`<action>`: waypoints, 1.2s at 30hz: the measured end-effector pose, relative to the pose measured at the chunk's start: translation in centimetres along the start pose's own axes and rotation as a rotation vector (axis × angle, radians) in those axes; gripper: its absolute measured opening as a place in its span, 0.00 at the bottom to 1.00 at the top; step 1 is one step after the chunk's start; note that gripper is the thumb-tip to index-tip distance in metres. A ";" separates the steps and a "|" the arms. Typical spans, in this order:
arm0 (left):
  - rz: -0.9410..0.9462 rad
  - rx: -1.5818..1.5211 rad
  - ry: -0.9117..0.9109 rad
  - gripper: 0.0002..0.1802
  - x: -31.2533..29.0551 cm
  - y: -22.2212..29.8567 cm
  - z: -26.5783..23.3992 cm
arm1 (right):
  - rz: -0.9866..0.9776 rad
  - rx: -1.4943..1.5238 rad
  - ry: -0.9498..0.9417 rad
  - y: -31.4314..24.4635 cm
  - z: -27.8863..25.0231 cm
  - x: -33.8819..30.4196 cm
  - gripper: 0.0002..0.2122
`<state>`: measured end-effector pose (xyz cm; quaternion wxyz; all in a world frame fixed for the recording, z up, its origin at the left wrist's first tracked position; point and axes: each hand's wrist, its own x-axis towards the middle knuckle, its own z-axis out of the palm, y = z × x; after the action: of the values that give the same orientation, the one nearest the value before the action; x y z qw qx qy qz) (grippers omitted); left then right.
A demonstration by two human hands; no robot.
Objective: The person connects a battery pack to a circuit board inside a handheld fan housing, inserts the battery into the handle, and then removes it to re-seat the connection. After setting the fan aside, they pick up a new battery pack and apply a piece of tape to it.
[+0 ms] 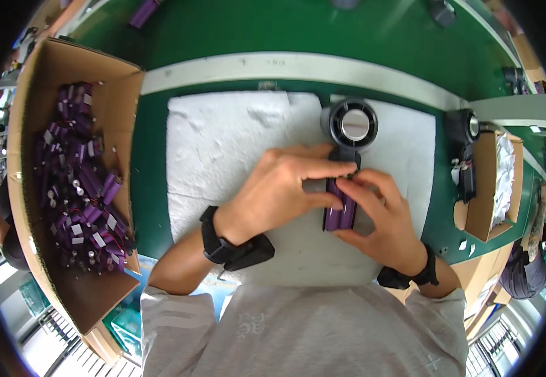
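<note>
A dark handheld device with a round head [353, 125] and a silver disc in it lies on the white foam pad [222, 125], its handle pointing toward me. At the handle sits a purple battery pack [340, 213] of cylindrical cells. My left hand [273, 188] reaches over from the left, its index finger and thumb closed about the handle and the pack's upper end. From the right, my right hand [383, 217] pinches the pack's upper end, with another finger near its lower end. Fingers hide the small parts between them.
To the left, a cardboard box [119, 107] holds many purple battery packs [84, 182]. Another dark device [464, 129] and a small carton [496, 226] with white pieces stand at the right. A white rail [298, 66] crosses the green table [241, 28] beyond the pad.
</note>
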<state>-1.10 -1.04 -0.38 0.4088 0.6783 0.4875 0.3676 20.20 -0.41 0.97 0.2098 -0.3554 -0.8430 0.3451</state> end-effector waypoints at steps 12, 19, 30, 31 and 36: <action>0.045 0.048 -0.053 0.28 0.1 0.4 -0.5 | -0.278 -0.471 -0.017 -1.0 -0.6 0.0 0.36; 0.068 0.034 -0.043 0.29 0.2 -0.2 -0.5 | -0.274 -0.467 -0.042 -1.3 -0.7 0.8 0.37; -0.068 -0.080 0.059 0.27 0.4 -0.1 -0.8 | 0.011 -0.444 0.219 4.2 -4.1 6.7 0.34; -0.037 -0.081 0.065 0.26 0.6 -0.1 -0.7 | 0.012 -0.439 0.217 4.5 -4.8 7.5 0.34; -0.011 -0.069 0.165 0.21 0.8 -0.9 -0.5 | -0.153 -0.066 0.244 -2.6 -6.3 6.4 0.29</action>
<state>-1.64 0.02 -0.94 0.3923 0.6286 0.5103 0.4366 18.55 5.73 7.85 0.3245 -0.3363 -0.8466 0.2546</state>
